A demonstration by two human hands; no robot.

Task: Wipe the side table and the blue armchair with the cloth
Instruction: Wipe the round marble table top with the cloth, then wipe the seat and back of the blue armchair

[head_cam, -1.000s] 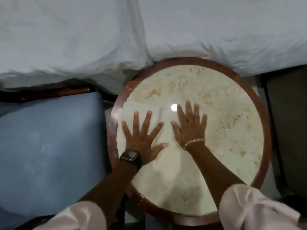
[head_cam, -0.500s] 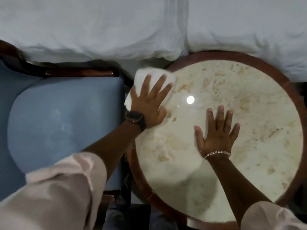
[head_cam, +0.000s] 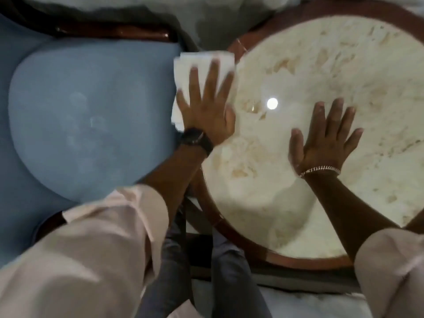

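Flat and spread, the left hand [head_cam: 205, 111] presses the white cloth [head_cam: 202, 65] down with an open palm; the fingers are splayed, not curled around the fabric, so the cloth is pinned under the hand and not pinched. Head view, the only one supplied: the cloth sits at the left rim of the round side table [head_cam: 241, 45], hanging over the edge toward the blue armchair [head_cam: 91, 115]. The right hand [head_cam: 325, 138] lies open and empty on the stone top, fingers apart, apparently bracing. Change noted: a second ago both hands lay near the middle of the table with the cloth flat under the left; half a second ago the left had carried it to the far left rim; now the cloth overhangs that rim further, closer to the chair seat, while the right hand has stayed planted on the top. Judgement: the table pass appears to be ending at its edge and the cloth is about to cross to the chair, which shows pale smudges on the seat and looks unwiped. Motion blur on the left hand suggests a sweep in progress. Containers: none in view. A watch [head_cam: 195, 138] is on the left wrist and a bracelet [head_cam: 321, 169] on the right.
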